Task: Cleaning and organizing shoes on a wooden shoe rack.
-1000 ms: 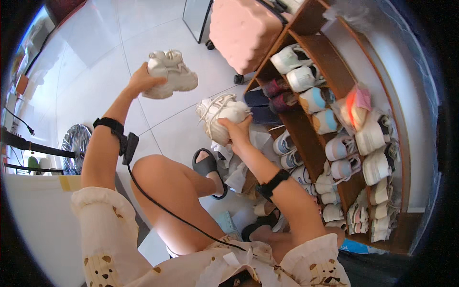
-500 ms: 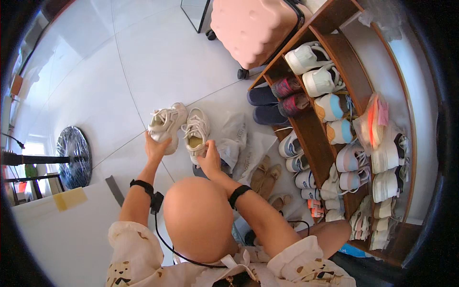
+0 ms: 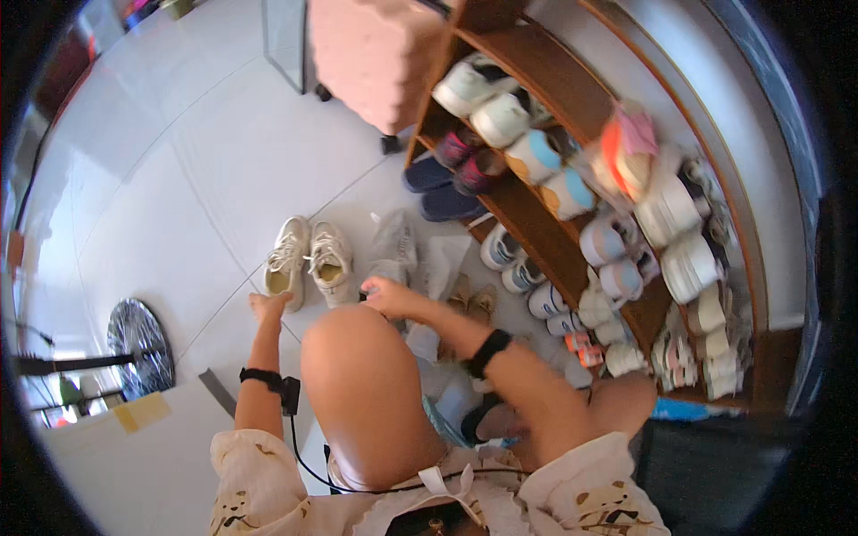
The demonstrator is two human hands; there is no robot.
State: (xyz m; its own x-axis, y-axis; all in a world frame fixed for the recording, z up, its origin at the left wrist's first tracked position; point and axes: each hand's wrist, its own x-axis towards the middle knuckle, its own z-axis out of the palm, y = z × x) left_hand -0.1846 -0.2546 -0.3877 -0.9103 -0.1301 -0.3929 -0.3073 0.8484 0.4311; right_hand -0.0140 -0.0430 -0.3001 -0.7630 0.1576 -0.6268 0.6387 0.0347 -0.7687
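A pair of cream-white lace-up sneakers stands side by side on the floor, toes pointing away from me: the left sneaker (image 3: 288, 255) and the right sneaker (image 3: 331, 259). My left hand (image 3: 268, 305) is at the heel of the left sneaker, thumb and fingers closed on its back edge. Beyond my raised knee, my right hand (image 3: 391, 297) is off the sneakers with its fingers curled in. A small dark edge shows at its fingertips; what it belongs to is hidden by hand and knee.
A wooden shoe rack (image 3: 527, 214) full of shoes stands at the right. Navy slippers (image 3: 451, 203) jut from it. Crumpled clear plastic bags (image 3: 393, 241) and tan flat shoes (image 3: 483, 302) lie beside it. A pink suitcase (image 3: 371, 67) stands behind; a plastic-wrapped round base (image 3: 141, 348) is at left.
The sneakers, held off-line before, now stand evenly paired on the floor. My right hand has let go of the right sneaker and moved nearer the knee. The view has swung right.
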